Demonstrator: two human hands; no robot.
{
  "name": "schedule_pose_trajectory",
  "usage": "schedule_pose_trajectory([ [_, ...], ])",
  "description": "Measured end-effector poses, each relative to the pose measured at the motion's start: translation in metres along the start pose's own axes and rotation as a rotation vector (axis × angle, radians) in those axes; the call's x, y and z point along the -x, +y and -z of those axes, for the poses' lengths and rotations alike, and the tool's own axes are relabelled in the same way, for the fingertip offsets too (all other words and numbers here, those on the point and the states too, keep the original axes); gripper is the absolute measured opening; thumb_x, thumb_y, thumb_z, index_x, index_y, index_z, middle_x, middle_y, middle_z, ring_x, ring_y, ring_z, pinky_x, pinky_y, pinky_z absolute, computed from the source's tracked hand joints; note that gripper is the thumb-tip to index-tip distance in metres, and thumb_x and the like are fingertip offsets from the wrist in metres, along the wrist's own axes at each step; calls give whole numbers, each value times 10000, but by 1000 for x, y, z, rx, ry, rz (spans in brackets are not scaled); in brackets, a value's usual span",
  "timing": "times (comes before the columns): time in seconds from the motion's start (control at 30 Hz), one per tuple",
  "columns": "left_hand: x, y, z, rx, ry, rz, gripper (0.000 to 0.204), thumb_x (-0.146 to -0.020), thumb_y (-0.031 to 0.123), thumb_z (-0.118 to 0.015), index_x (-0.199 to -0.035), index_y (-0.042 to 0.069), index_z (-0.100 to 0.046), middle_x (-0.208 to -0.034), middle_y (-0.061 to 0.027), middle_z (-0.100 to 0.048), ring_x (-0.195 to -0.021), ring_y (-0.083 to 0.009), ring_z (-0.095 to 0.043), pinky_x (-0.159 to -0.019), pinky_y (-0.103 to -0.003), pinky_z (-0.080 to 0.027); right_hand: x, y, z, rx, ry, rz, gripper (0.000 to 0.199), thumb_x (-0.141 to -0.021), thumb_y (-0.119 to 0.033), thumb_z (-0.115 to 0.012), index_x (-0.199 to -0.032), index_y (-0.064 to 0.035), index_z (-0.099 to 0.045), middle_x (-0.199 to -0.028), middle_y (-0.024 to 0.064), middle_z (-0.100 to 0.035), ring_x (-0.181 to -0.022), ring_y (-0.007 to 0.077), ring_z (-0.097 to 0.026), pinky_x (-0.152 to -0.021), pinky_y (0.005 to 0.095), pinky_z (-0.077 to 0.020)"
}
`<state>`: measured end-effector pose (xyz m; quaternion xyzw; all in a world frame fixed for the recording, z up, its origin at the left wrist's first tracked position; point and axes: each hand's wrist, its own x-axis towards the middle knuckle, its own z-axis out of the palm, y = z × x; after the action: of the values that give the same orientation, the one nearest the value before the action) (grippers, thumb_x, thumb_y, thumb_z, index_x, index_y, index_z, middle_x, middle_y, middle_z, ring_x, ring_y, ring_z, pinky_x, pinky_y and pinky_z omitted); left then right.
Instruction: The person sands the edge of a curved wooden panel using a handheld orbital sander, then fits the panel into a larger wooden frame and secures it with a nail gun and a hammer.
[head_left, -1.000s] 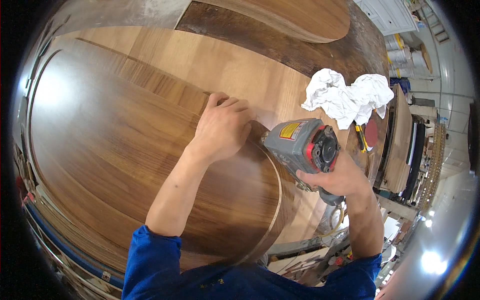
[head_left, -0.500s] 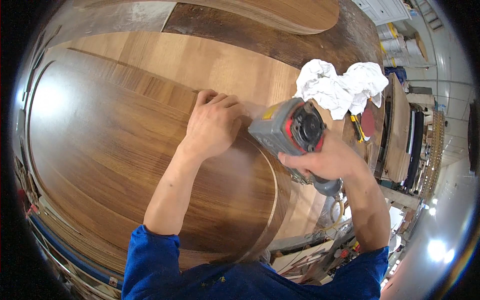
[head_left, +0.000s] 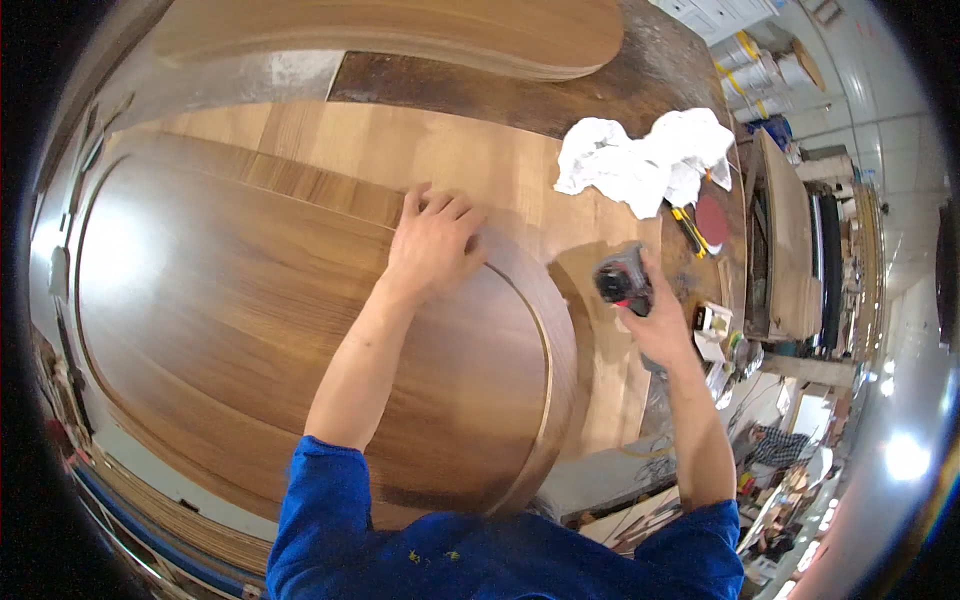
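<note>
Gripping the sander [head_left: 622,280], the right hand [head_left: 660,325] sits just below it.

A crumpled white cloth [head_left: 645,160] lies on the workbench [head_left: 470,85] at the far right. Just beside it, nearer the bench's edge, sits a red disc [head_left: 712,218], with a yellow-handled tool [head_left: 688,230] between cloth and disc. A curved wooden board [head_left: 400,35] lies across the bench's far side. Past the right edge, another wooden panel [head_left: 790,240] stands on its side, and white buckets [head_left: 760,70] are stacked near the wall. Low at the right, a second person [head_left: 775,445] sits among clutter on the floor.
</note>
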<state>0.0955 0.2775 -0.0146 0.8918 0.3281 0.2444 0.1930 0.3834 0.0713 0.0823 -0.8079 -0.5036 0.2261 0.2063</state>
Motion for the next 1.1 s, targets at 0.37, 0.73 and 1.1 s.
schedule_pose_trajectory([
  [0.37,2,105,-57,-150,-90,-93,388,-965,361,-644,-1186,47,-702,-1328,-151,-618,-1327,-381,-505,-1224,-610,-283,171,14,-80,58,198,-21,469,-923,-218,-765,-1339,-28,-664,-1125,163,-703,-985,320,-694,-885,386,-570],
  [0.73,148,286,-74,-54,-35,300,597,-951,271,-695,-1501,96,-545,-1641,-188,-406,-1502,-408,-374,-1252,-588,-253,169,62,-11,-325,-243,85,376,-979,-303,-726,-1282,-81,-732,-1220,196,-736,-1129,379,-704,-966,431,-564],
  [1.1,223,366,-98,-467,287,683,524,-878,176,-720,-1397,167,-652,-1201,-105,-637,-1162,-369,-568,-962,-504,-458,103,216,96,-667,27,22,305,-1021,-165,-712,-1291,-23,-730,-1026,14,-735,-875,96,-655,-797,261,-531],
])
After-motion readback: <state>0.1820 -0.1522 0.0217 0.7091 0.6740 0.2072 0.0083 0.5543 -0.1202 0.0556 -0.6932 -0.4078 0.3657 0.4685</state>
